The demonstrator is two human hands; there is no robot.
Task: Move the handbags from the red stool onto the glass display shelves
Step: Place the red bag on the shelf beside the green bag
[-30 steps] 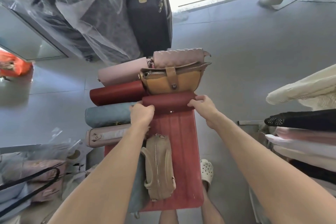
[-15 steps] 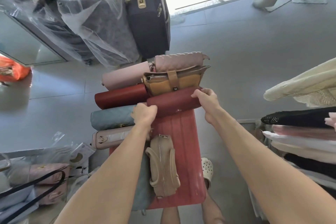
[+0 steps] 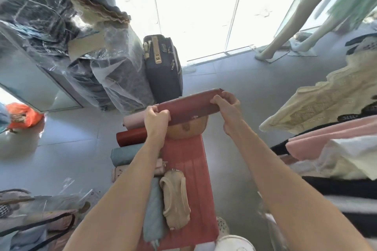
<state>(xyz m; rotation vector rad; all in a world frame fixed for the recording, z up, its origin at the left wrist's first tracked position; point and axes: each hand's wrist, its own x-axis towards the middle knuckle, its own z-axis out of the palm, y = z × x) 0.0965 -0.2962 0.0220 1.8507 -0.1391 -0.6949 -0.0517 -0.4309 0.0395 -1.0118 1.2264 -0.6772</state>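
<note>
A dark red handbag [image 3: 189, 106] hangs in the air above the far end of the red stool [image 3: 193, 169]. My left hand [image 3: 156, 120] grips its left end and my right hand [image 3: 226, 106] grips its right end. Under it a tan handbag [image 3: 185, 130] stays on the stool. To the left lie a pale pink bag [image 3: 133, 121], a red bag [image 3: 130, 137], a grey-blue bag [image 3: 124, 154] and a light pink bag [image 3: 119, 173]. Nearer me a beige bag [image 3: 175, 197] and a light blue bag [image 3: 153, 210] rest on the stool. No glass shelf is plainly in view.
A dark suitcase [image 3: 163, 67] and plastic-wrapped bundles [image 3: 81, 57] stand beyond the stool. Folded and hanging clothes [image 3: 326, 128] fill the right side. More bags in plastic [image 3: 34, 222] sit at the lower left, an orange bag [image 3: 22, 116] at the far left, mannequin legs [image 3: 285, 32] by the window.
Both hands have lifted the dark red handbag off the stool and away from me. The view has tilted up toward the window.
</note>
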